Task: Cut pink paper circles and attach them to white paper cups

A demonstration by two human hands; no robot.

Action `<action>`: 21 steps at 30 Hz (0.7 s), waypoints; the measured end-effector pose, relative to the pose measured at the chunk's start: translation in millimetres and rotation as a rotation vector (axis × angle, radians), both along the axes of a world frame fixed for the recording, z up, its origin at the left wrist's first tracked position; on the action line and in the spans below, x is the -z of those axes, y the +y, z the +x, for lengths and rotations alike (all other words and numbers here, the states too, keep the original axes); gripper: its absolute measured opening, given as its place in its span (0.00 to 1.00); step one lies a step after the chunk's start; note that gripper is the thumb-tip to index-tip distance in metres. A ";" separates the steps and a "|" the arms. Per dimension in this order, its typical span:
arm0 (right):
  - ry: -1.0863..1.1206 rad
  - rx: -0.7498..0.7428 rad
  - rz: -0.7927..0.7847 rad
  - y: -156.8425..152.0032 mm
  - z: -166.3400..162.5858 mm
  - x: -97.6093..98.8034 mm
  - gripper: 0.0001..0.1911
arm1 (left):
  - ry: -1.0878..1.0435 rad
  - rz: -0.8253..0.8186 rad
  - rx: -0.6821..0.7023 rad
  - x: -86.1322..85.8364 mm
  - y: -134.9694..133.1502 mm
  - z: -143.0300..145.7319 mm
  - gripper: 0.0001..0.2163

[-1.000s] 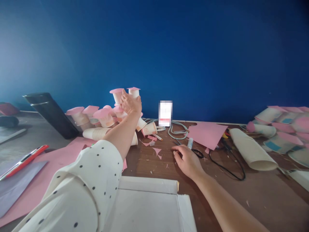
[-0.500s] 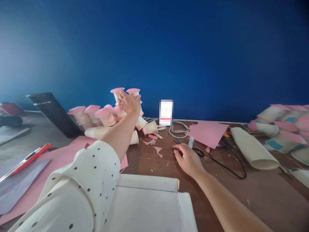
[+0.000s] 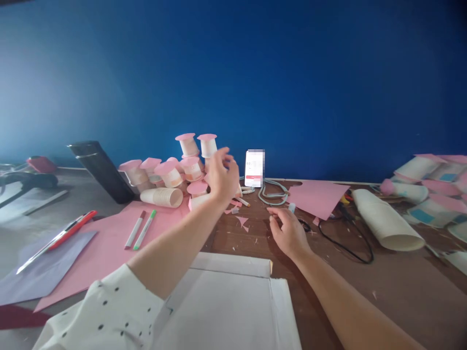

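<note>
My left hand (image 3: 223,176) is raised beside a cluster of paper cups, fingers curved and apart, with nothing visible in it. Just left of it stand a white paper cup (image 3: 208,147) with a pink paper disc on top and another capped cup (image 3: 188,147). More capped cups, such as the one at the front (image 3: 168,176), sit lower to the left; my hand and forearm hide part of the group. A nested stack of cups (image 3: 161,196) lies on its side. My right hand (image 3: 288,232) rests on the brown table, thumb and index finger apart, near small pink paper scraps (image 3: 242,221).
A lit phone (image 3: 253,170) leans at the blue wall beside a coiled cable (image 3: 273,194). Pink paper (image 3: 317,197), a white tube (image 3: 386,221) and more cups (image 3: 434,214) lie right. Left are markers (image 3: 145,229), a red-handled cutter (image 3: 73,229) and a black bottle (image 3: 105,172). A white box (image 3: 233,311) lies in front.
My left hand has come away from the two upper capped cups, moving right and slightly down. My right hand has barely moved. The view has shifted, uncovering the markers.
</note>
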State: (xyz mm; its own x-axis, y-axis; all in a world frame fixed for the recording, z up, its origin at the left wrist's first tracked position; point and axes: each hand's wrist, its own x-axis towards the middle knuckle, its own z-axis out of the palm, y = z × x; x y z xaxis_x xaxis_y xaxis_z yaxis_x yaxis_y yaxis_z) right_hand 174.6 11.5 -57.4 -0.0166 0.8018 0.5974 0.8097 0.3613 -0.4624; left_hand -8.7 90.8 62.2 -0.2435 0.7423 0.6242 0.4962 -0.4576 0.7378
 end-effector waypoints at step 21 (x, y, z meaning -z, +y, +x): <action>-0.006 -0.053 -0.056 -12.4 -2.6 -3.9 0.12 | 0.350 -0.351 0.258 92.6 -85.0 9.4 0.11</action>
State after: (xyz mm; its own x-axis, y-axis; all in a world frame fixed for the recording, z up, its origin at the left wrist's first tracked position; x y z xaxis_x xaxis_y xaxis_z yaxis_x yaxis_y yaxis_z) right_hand 172.0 -0.9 -53.5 -0.0638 0.8320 0.5511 0.7930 0.3776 -0.4781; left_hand 0.7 5.8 -30.4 0.1512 0.9282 0.3400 0.6430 -0.3536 0.6793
